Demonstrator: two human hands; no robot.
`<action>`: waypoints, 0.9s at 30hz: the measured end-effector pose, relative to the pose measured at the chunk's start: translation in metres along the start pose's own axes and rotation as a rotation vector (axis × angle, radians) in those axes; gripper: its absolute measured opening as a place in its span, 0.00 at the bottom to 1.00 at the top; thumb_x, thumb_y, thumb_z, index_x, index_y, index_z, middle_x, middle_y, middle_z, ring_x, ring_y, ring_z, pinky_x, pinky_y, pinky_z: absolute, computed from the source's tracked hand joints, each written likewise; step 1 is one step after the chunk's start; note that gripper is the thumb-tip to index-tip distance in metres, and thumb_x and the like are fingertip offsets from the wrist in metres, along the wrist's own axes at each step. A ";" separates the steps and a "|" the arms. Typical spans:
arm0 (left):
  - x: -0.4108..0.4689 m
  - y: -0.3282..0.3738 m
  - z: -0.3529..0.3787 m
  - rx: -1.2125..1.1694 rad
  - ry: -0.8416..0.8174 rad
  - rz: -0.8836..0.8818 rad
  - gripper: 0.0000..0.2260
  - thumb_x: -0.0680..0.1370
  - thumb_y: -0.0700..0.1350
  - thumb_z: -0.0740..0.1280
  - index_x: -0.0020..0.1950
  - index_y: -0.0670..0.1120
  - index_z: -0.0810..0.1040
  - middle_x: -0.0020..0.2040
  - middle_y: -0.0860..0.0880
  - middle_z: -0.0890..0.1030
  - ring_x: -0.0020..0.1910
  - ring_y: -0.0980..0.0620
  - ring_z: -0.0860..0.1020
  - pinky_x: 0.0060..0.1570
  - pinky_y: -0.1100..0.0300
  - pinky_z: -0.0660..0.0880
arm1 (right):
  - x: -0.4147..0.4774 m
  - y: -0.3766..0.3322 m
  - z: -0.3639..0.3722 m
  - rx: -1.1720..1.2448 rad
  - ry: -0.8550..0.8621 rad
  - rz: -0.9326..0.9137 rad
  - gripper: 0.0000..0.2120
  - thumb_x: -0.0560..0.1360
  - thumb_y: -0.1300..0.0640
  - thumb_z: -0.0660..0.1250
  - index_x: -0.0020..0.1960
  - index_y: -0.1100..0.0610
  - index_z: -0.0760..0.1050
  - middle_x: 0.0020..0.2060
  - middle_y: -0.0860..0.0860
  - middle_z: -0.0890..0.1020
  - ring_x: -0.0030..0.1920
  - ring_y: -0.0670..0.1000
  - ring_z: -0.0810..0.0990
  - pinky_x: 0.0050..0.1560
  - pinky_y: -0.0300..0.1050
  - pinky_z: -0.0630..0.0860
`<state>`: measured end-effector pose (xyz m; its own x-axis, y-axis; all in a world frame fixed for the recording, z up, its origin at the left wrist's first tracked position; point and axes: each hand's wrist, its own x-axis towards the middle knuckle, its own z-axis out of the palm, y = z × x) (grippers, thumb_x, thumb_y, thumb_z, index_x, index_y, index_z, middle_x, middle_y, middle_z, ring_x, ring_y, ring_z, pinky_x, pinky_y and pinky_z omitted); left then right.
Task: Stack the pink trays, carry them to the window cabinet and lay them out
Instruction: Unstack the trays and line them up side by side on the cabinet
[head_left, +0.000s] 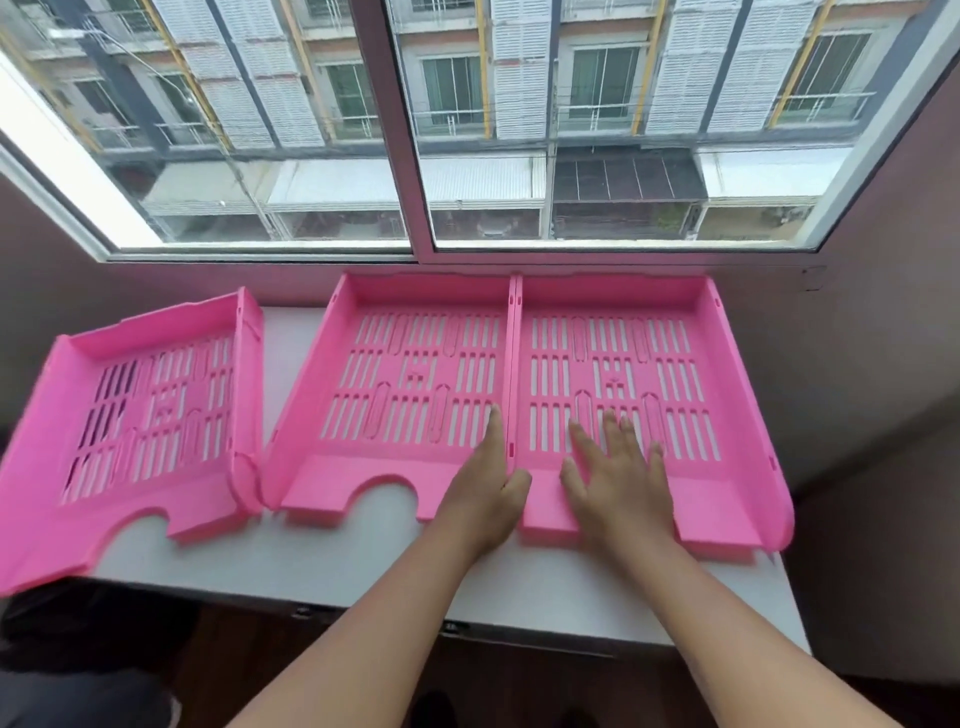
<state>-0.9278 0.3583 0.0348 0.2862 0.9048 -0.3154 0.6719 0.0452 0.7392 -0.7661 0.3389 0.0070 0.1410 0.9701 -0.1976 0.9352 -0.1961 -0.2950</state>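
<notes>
Three pink slotted trays lie side by side on the white cabinet top (322, 561) under the window. The left tray (130, 415) sits skewed and overhangs the cabinet's left front corner. The middle tray (395, 384) and the right tray (696, 374) touch along one shared wall. My left hand (491, 493) rests on that shared wall at the front, thumb on the right tray's side and fingers in the middle tray. My right hand (618, 478) lies flat, fingers spread, on the floor of the right tray.
The window (467, 156) with its white frame stands right behind the trays. A purple wall (872, 312) closes the right side. Dark cabinet doors (519, 686) lie below the top, and a dark shape fills the lower left.
</notes>
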 end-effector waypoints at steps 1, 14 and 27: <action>-0.001 0.000 -0.002 -0.021 -0.011 0.005 0.36 0.79 0.45 0.59 0.79 0.51 0.38 0.81 0.48 0.48 0.76 0.41 0.59 0.72 0.48 0.60 | 0.000 -0.001 -0.001 -0.005 -0.019 0.004 0.29 0.80 0.40 0.46 0.80 0.42 0.49 0.81 0.53 0.47 0.80 0.53 0.43 0.78 0.60 0.40; -0.049 -0.125 -0.164 0.288 0.734 -0.073 0.27 0.77 0.50 0.62 0.75 0.45 0.62 0.77 0.45 0.62 0.77 0.47 0.56 0.74 0.49 0.57 | -0.002 -0.154 -0.005 0.181 0.398 -0.287 0.23 0.77 0.49 0.54 0.61 0.60 0.80 0.59 0.58 0.83 0.61 0.58 0.79 0.68 0.58 0.69; -0.040 -0.185 -0.197 0.031 0.259 -0.063 0.43 0.72 0.69 0.61 0.79 0.54 0.46 0.79 0.52 0.57 0.76 0.48 0.60 0.71 0.44 0.65 | 0.000 -0.208 0.059 -0.180 -0.028 -0.084 0.32 0.77 0.32 0.44 0.79 0.40 0.49 0.81 0.51 0.52 0.80 0.57 0.50 0.77 0.55 0.48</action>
<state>-1.1980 0.3972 0.0277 0.0617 0.9791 -0.1940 0.7045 0.0950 0.7033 -0.9804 0.3709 0.0130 0.0530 0.9772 -0.2058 0.9866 -0.0830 -0.1404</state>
